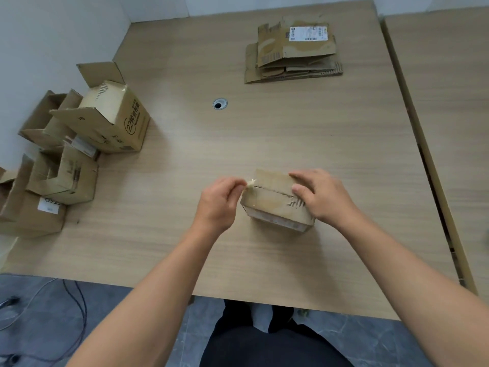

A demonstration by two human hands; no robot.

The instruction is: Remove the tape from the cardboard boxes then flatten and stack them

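So, head view: one wide frame looking down on a wood-grain table (264, 128).
Small box (275, 200): closed cardboard, sits on the table just below the centre of the frame, its top seam running left to right.
Tape (250, 182): a clear strip, lifted at the box's upper left corner; the rest lies glossy over the top and front faces.
Left hand (217, 202): just left of the box, fingers curled, thumb and fingertips pinching the raised end of the tape.
Right hand (322, 197): presses on the right end of the box, fingers laid nearly straight across the top, thumb beside the seam; that end of the box is hidden under it.
Flattened stack (293, 64): several flattened cartons piled in the upper right of the frame, well apart from the small box; the top one bears a white shipping label (308, 33).
Open boxes (66, 176): a cluster of unflattened cartons at the left edge, flaps up, touching one another.
Printed box (116, 120): the biggest of that cluster, tilted, dark lettering on its side.
Cable hole (220, 104): round, ringed in metal, above the centre of the frame.
Second table (449, 102): along the right edge, a narrow gap between it and the main one.
Floor (132, 313): grey tiles along the bottom, dark cables (76, 313) at lower left.
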